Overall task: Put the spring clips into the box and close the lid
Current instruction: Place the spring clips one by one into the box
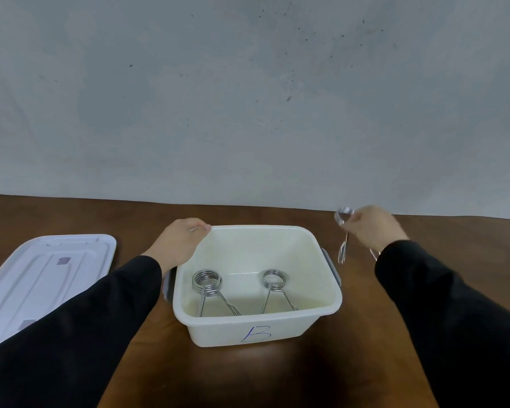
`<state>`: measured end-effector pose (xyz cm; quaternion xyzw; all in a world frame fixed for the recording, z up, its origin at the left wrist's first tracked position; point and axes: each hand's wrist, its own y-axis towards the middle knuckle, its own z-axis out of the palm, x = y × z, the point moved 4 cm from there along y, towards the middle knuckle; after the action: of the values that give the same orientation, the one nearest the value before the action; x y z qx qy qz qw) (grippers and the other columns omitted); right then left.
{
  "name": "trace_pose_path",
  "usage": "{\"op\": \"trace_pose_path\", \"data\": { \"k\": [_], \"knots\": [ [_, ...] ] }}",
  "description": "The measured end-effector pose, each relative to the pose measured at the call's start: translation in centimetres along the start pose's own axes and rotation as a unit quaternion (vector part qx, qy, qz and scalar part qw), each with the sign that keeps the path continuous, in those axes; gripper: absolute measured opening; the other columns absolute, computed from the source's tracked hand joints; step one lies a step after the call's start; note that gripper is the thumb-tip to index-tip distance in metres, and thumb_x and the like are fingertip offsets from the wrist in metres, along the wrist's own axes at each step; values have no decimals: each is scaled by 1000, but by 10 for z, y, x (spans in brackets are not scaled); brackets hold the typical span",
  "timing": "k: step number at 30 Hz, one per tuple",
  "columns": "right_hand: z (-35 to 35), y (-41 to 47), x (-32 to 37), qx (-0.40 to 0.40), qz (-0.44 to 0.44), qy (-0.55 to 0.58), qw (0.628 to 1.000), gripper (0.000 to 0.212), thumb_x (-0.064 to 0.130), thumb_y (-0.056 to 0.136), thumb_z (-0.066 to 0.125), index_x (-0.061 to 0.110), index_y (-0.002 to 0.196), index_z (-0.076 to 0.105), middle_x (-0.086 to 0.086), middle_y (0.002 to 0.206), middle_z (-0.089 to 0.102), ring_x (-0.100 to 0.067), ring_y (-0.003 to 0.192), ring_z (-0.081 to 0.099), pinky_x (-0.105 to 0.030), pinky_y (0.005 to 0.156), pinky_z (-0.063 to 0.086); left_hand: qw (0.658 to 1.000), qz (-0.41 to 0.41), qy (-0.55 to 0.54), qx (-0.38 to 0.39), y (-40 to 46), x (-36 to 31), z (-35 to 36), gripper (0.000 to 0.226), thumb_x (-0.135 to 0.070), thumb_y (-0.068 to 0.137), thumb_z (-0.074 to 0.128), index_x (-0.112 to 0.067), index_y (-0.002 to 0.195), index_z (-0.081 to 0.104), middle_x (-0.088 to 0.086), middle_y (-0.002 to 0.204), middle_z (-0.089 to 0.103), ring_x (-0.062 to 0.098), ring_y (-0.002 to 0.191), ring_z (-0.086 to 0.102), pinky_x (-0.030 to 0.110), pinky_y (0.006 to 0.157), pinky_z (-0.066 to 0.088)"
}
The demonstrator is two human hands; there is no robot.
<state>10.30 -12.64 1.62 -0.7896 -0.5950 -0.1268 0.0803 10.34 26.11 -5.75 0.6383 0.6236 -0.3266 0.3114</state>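
Fingers of the right hand pinch a blurred spring clip, apparently by its coil, beside the box; left hand grips its far rim.

Two clips in box, lid left of it
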Motion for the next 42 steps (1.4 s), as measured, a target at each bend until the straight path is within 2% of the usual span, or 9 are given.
{"op": "trace_pose_path", "data": {
  "k": [3,6,10,13,22,31,33,36,42],
  "knots": [
    [-55,-14,53,-27,-76,86,993,20,33,85,69,14,79,71,-10,74,69,-23,64,61,-31,61,45,1000,-2,0,0,-1,-1,0,31,-36,100,49,-16,110,71,1,108,70,15,85,60,27,65,41],
    [-54,-45,109,56,-136,108,983,25,37,80,72,12,74,72,-2,62,63,-21,55,57,-31,60,47,1000,-3,-5,1,-2,-1,1,31,-35,101,49,-15,109,71,0,104,70,11,84,59,23,65,41],
    [19,-67,137,168,-152,-32,973,31,33,82,66,2,78,69,-5,61,60,-25,60,56,-27,56,42,1000,-7,-17,7,-2,0,0,32,-37,100,50,-16,110,71,0,105,71,18,94,62,26,69,42],
    [81,-58,123,196,-136,-133,962,36,42,78,57,10,62,56,1,59,53,-26,65,57,-27,55,37,1000,-6,-27,13,-1,2,0,33,-37,99,50,-16,112,72,1,112,71,21,104,63,33,83,47],
    [131,-48,106,175,-108,-198,958,24,40,86,62,16,88,64,2,78,61,-23,79,58,-31,80,48,999,-9,-43,16,3,10,1,33,-40,97,51,-18,109,73,1,110,73,22,105,64,37,92,50],
    [141,-48,103,180,-104,-210,955,30,36,86,67,12,102,68,-2,87,62,-25,81,58,-33,82,51,999,-4,-51,12,5,11,3,32,-38,98,50,-17,109,72,1,112,71,22,107,62,32,86,46],
    [141,-48,102,185,-101,-203,956,30,38,85,67,12,99,68,-1,85,62,-25,81,58,-32,80,49,999,-4,-50,12,5,10,3,32,-38,99,50,-17,110,72,1,113,70,22,107,62,32,87,46],
    [140,-47,100,198,-100,-200,954,32,45,82,66,15,74,57,2,72,57,-25,78,59,-31,75,45,999,-3,-46,13,4,9,3,33,-38,100,49,-16,111,71,2,112,70,23,106,62,30,82,43],
    [99,-51,117,106,-170,-188,961,45,58,92,53,16,74,54,2,71,54,-23,74,53,-31,71,39,999,-1,-36,25,2,3,1,38,-41,101,46,-15,119,67,1,117,68,20,110,60,31,89,45]
  ]
}}
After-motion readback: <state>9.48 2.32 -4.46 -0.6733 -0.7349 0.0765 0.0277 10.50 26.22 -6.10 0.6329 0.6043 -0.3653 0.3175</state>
